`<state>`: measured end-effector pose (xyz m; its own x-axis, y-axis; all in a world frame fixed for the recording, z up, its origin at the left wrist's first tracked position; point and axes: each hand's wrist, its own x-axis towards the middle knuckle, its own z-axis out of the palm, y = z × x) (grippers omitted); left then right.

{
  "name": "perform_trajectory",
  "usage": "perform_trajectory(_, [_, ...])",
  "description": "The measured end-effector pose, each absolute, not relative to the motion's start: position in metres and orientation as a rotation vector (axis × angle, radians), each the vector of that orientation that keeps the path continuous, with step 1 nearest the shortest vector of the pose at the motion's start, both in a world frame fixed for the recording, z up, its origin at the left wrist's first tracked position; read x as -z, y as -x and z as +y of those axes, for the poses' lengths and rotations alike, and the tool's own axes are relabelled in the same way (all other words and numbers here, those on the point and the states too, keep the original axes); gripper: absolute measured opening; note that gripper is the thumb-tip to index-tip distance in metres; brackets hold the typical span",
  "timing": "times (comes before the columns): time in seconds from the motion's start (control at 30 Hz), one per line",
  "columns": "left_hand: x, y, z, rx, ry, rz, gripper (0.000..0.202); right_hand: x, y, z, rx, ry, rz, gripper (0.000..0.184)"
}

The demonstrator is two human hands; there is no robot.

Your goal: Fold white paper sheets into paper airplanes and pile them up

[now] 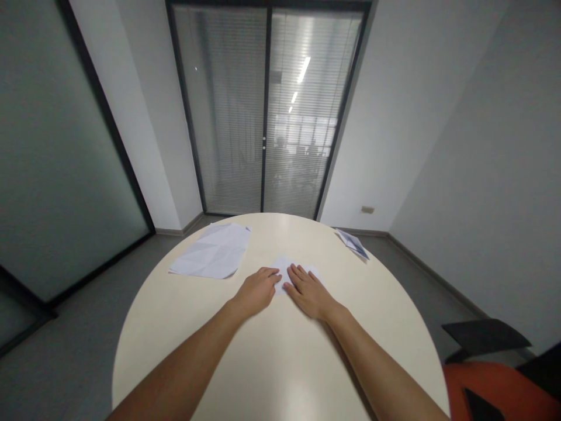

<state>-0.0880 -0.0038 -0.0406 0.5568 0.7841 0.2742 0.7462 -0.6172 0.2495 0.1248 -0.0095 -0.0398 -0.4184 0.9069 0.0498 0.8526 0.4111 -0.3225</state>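
Note:
A small piece of folded white paper (283, 264) lies near the middle of the round table, partly covered by both hands. From the left, my left hand (258, 291) grips its edge, thumb and fingers close together at the paper. My right hand (310, 292) rests flat on the same paper with its fingers stretched out, pressing on its right part. A little of the white shows between the hands and beyond the right fingers. How the paper is folded underneath is hidden.
Larger creased white sheets (214, 251) lie at the table's back left. A folded paper piece (353, 243) sits by the back right rim of the cream table (280, 362). At the lower right stands an orange chair (495, 389) with black armrests. Glass doors (267, 111) are behind.

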Motion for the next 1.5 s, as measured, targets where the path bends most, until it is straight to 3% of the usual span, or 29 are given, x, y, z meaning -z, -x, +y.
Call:
perform_trajectory(0.33, [0.034, 0.080, -0.012, -0.536, -2.769, 1.550, 0.035, 0.026, -0.136, -0.010, -0.202, 1.683, -2.382, 0.054])
perform_trajectory(0.43, [0.030, 0.079, -0.014, -0.566, -2.728, 1.655, 0.037, 0.020, -0.136, -0.009, -0.109, 1.515, -2.434, 0.036])
perform_trajectory(0.57, [0.031, 0.080, -0.012, -0.608, -2.666, 1.724, 0.039, 0.013, -0.138, -0.005, -0.057, 1.218, -2.485, 0.031])
perform_trajectory(0.87, [0.047, 0.086, -0.004, -0.587, -2.661, 1.581, 0.042, 0.014, -0.134, -0.010, -0.382, 0.997, -2.440, 0.017])
perform_trajectory(0.97, [0.048, 0.088, -0.004, -0.569, -2.674, 1.478, 0.043, 0.018, -0.135, -0.010, -0.413, 1.053, -2.365, 0.020])
perform_trajectory(1.13, [0.043, 0.089, -0.005, -0.596, -2.697, 1.313, 0.042, 0.026, -0.138, -0.006, -0.380, 0.994, -2.396, 0.045])
perform_trajectory(1.5, [0.025, 0.079, -0.013, -0.575, -2.796, 1.207, 0.025, 0.025, -0.142, -0.003, -0.208, 1.103, -2.435, 0.033])
